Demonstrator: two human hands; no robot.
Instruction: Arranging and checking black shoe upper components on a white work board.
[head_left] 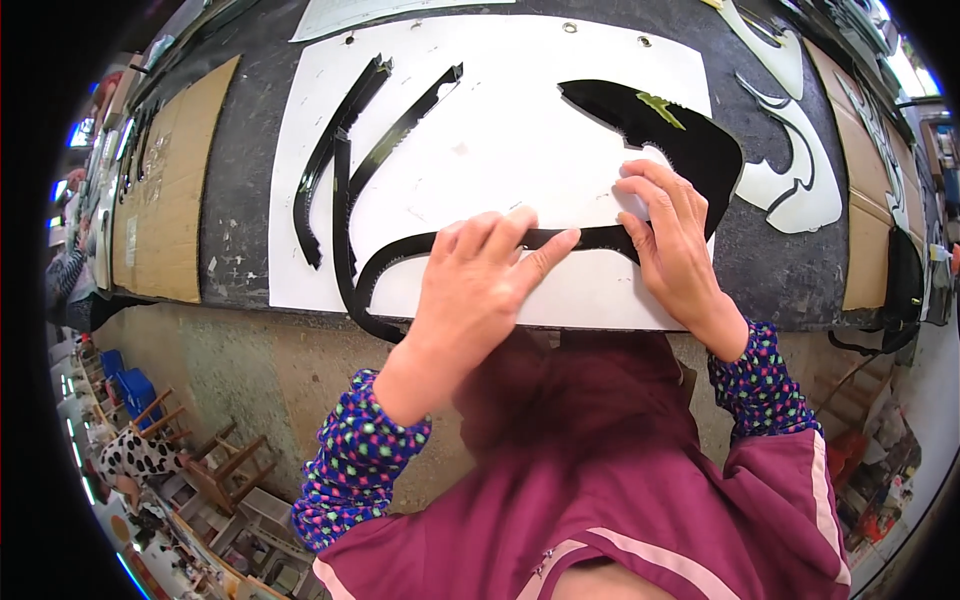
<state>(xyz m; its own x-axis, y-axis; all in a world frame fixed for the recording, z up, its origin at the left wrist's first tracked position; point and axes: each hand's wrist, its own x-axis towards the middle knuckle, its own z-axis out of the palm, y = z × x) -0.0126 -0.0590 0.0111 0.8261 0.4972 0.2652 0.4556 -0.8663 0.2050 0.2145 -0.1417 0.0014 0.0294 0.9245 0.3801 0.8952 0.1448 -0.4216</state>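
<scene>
A flat, glossy black curved piece lies on a white sheet, broad at the right and narrowing to a thin strip toward the left. My left hand is closed over that strip, its thumb stretched along it to the right. My right hand curls over the inner edge where the strip widens, thumb and fingertips close to the edge. A small yellow-green patch shows on the broad part. Left of my hands, a long black curved strip passes the near end of the piece and overhangs the table edge.
Two more black strips, an outer one and an inner one, lie at the sheet's left. White curved templates rest on the dark table at right. Cardboard sheets flank both sides. Wooden stools stand on the floor.
</scene>
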